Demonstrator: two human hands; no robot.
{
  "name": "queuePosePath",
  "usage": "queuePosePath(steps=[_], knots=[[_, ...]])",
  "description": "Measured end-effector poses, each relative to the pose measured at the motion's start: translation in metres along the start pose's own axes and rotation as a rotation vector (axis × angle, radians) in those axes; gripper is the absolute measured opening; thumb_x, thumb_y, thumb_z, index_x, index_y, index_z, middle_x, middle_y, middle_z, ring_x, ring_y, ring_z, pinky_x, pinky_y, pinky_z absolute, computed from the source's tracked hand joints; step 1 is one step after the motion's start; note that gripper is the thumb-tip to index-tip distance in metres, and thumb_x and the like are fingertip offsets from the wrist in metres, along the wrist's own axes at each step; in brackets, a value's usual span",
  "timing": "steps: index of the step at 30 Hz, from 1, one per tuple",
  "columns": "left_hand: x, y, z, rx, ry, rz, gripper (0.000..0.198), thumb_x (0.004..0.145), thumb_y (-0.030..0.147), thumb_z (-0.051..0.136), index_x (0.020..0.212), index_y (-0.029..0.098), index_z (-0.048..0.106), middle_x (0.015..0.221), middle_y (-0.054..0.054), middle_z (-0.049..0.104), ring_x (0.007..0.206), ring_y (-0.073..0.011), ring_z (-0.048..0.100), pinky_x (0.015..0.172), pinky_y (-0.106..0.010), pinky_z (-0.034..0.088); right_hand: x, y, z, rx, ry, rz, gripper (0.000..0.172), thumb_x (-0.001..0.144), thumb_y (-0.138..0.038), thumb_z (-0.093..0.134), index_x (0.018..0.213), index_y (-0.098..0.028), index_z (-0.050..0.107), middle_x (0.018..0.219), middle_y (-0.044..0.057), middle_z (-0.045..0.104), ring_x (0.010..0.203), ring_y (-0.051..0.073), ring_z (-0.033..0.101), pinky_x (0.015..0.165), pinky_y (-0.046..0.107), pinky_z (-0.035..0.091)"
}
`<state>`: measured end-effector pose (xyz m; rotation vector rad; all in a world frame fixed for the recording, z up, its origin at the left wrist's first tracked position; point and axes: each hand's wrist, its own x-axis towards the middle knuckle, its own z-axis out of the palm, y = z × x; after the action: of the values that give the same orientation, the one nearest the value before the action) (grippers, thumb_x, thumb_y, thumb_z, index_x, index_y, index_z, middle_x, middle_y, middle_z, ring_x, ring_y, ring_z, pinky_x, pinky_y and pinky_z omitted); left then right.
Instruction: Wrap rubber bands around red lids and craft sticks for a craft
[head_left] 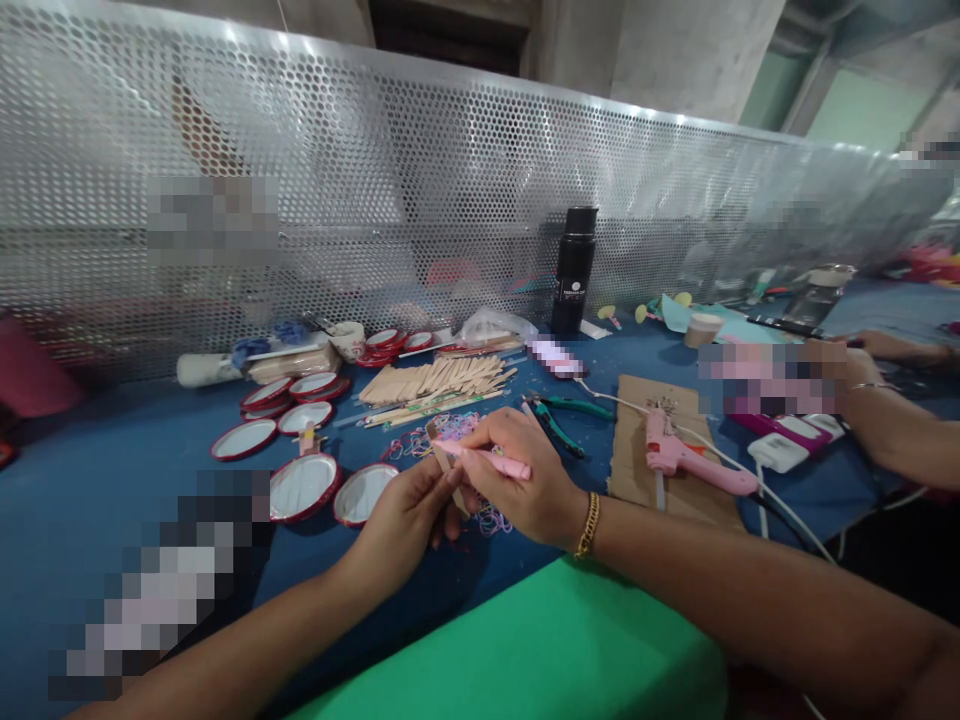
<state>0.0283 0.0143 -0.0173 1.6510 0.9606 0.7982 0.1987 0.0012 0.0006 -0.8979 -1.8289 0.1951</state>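
Note:
My right hand [517, 478] is closed round a pink pen-like tool [491, 460], its tip pointing left onto a flat wooden stick [441, 447]. My left hand [405, 520] pinches that stick from below, fingers closed on it. Both hands hover over a heap of small coloured rubber bands [450, 428] on the blue table [112, 460]. A gold bracelet [590, 524] circles my right wrist.
Round red-rimmed mirrors [304, 485] lie to the left, a pile of wooden sticks [435, 380] behind. Green-handled pliers [562, 412], a pink glue gun [690, 462] on cardboard and a black bottle [574, 268] stand right. Another person's arm [892, 425] rests at far right. A perforated metal screen [375, 180] closes the back.

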Motion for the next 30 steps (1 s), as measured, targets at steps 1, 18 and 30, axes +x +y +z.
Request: queuePosePath(steps=[1,18,30], knots=[[0.0001,-0.0002,-0.0003,0.003,0.003,0.000,0.046,0.089,0.059,0.049,0.074,0.017,0.061,0.050,0.003,0.055,0.042,-0.0087,0.044,0.041,-0.020,0.033,-0.0004,0.0004,0.0002,-0.005,0.003,-0.002,0.012,0.089,-0.023,0.052,0.079,-0.021,0.059,0.076,-0.001,0.065,0.075,0.014,0.058,0.083,0.032,0.041],[-0.0001,0.0031,0.0007,-0.032,0.013,-0.010,0.044,0.087,0.059,0.053,0.074,0.018,0.061,0.051,0.003,0.055,0.042,-0.0088,0.045,0.040,-0.020,0.032,-0.0012,0.0012,0.0010,0.021,0.010,0.029,0.010,0.088,-0.022,0.052,0.081,-0.022,0.060,0.073,-0.002,0.065,0.071,0.014,0.058,0.084,0.032,0.042],[0.0005,0.0003,0.0000,-0.033,0.023,-0.017,0.042,0.087,0.058,0.054,0.076,0.018,0.062,0.056,0.002,0.057,0.045,-0.0094,0.049,0.041,-0.020,0.034,-0.0018,0.0077,0.0030,0.009,0.032,0.052,0.012,0.090,-0.024,0.052,0.080,-0.022,0.060,0.076,0.000,0.066,0.074,0.015,0.059,0.080,0.033,0.043]])
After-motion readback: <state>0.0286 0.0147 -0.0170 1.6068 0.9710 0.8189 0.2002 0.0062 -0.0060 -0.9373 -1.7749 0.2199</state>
